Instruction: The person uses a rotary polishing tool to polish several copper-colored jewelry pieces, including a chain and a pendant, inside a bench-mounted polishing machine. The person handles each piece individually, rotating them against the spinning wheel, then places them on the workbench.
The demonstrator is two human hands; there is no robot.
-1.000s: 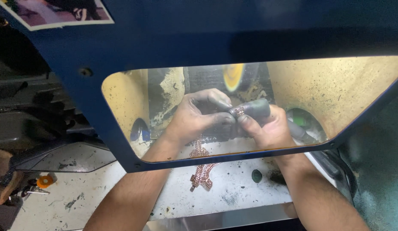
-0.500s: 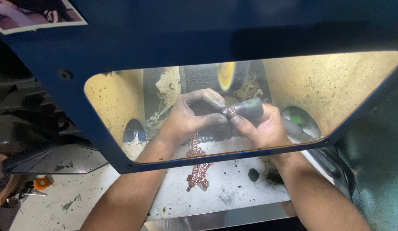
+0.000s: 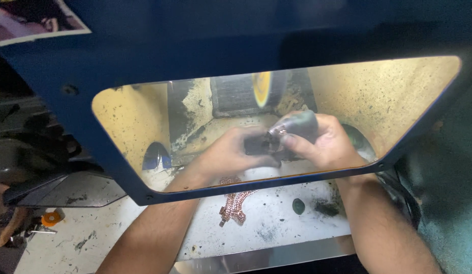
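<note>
At frame centre, behind a blue hood's window, the left hand and right hand pinch a chain above the stained white bench, below the wheel.

Through the clear, glossy window of the matt blue-painted metal hood you see walls crusted with rough, yellowish, dark-speckled residue, and a buffing wheel whose yellow face looks soft and fibrous. Your left hand and right hand, both smudged dark, close on a dull grey-green, matt-looking tapered holder tipped with a small shiny metal piece, while a rose-coloured metal chain glints below. It lies on a scuffed, whitish, soot-stained work surface edged by a bright, polished metal strip.
</note>
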